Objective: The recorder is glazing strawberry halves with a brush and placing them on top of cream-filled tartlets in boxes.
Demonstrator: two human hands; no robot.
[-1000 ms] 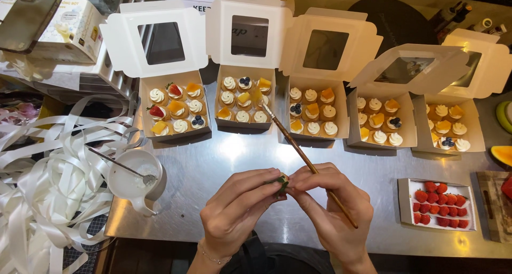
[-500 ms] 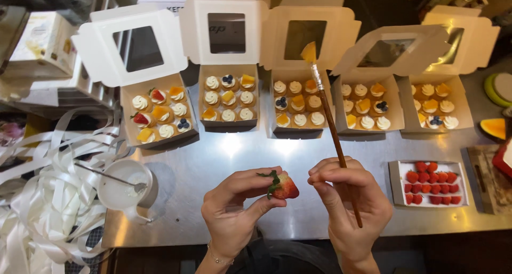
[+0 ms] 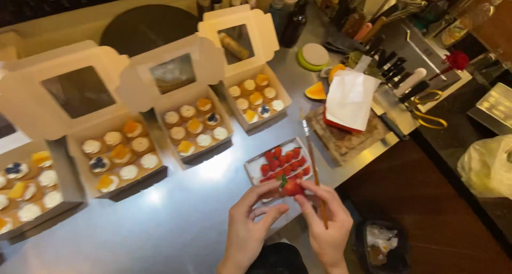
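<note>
The strawberry [image 3: 292, 187] sits pinched between your left hand [image 3: 249, 220] and right hand [image 3: 326, 220], above its tray [image 3: 255, 167] on the surface [image 3: 176, 226]; your right also clamps a brush [image 3: 312, 156]. Glazing looks underway; steady the fruit first.

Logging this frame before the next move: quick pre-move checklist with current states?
1. Strawberry held: ok, pinched between fingertips of the left hand and right hand.
2. Brush secured: ok, gripped in the right hand, bristle end pointing away over the counter.
3. Strawberry tray in reach: ok, directly beyond the hands, berries lined up in it.
4. Pastry boxes open: ok, windowed lids stand up, small tarts visible inside.
5. Glaze on the brush tip: cannot tell, too small.
6. Knives on the right clear of the hands: ok, well apart, beyond the cutting board.
</note>
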